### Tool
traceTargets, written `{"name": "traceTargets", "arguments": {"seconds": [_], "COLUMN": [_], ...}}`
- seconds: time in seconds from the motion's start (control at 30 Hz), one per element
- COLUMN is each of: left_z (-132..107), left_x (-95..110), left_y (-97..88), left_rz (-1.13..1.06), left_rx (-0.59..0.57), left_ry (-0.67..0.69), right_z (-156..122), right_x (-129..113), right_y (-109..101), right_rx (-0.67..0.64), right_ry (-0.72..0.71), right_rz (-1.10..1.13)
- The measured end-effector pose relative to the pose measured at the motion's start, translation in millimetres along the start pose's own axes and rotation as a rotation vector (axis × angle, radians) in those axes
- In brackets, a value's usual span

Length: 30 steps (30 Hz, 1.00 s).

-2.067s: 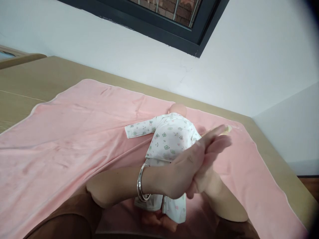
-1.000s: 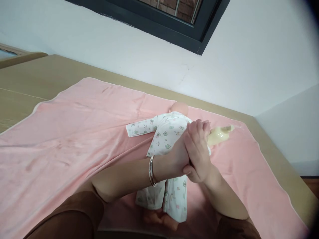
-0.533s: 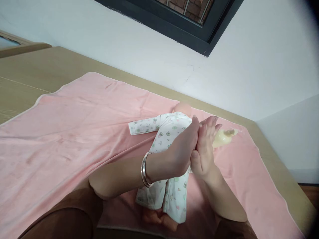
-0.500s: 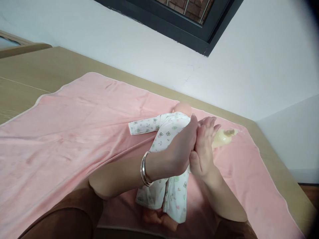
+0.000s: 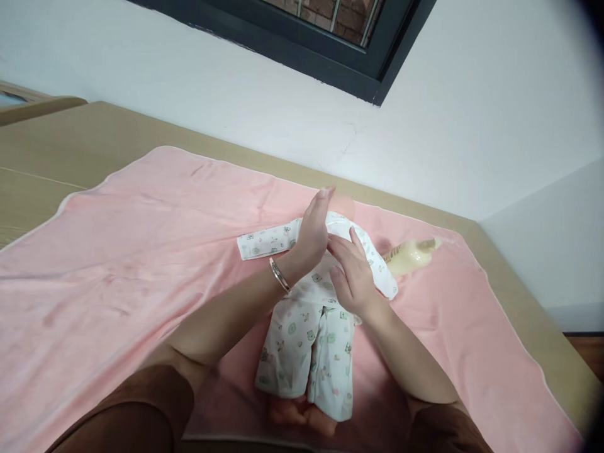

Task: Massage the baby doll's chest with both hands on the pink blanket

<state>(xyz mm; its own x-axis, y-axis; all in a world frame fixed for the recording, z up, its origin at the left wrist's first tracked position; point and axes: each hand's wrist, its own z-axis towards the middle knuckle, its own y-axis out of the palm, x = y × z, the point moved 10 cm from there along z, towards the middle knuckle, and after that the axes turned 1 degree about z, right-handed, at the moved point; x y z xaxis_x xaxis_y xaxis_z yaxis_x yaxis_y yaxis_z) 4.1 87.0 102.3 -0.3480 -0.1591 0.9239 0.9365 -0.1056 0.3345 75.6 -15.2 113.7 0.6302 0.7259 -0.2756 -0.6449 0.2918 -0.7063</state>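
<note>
My left hand (image 5: 313, 231) is raised over the chest of a baby doll, its fingers stretched out and a silver bangle on the wrist. Close beside it, my right hand (image 5: 353, 275) is open too, with its fingertips at the left palm; whether they touch I cannot tell. Neither hand holds anything. Beneath them the baby doll (image 5: 287, 352) lies on its back in white printed top and trousers, sleeves spread to both sides. My hands cover part of its head and chest. A pale yellow bottle (image 5: 413, 255) lies by the sleeve on the right.
A pink blanket (image 5: 141, 251) with a white edge spreads under the doll on a wooden table (image 5: 123, 135). Behind the table stands a white wall (image 5: 425, 157) with a dark-framed window (image 5: 325, 66). A wooden-edged object (image 5: 42, 110) sits at the far left.
My hands were pressed together palm to palm; now they have come apart and moved left over the doll's chest. The right sleeve and more of the bottle are uncovered.
</note>
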Motion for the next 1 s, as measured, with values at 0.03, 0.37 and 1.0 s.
{"name": "traceTargets", "arguments": {"seconds": [0.03,0.37,1.0], "left_z": [4,33,28], "left_x": [-5,-59,-69], "left_y": [-4.4,-18.8,-26.2], "left_rz": [0.085,0.563,0.642], "left_rx": [0.030,-0.017,0.047], "left_ry": [0.043,0.182,0.282], "right_z": [-1,-10,-24], "right_x": [12,116,111], "right_y": [4,39,36], "right_rx": [0.005,-0.292,-0.307], "right_ry": [0.030,0.397,0.724], "right_rz": [0.008,-0.140,-0.455]}}
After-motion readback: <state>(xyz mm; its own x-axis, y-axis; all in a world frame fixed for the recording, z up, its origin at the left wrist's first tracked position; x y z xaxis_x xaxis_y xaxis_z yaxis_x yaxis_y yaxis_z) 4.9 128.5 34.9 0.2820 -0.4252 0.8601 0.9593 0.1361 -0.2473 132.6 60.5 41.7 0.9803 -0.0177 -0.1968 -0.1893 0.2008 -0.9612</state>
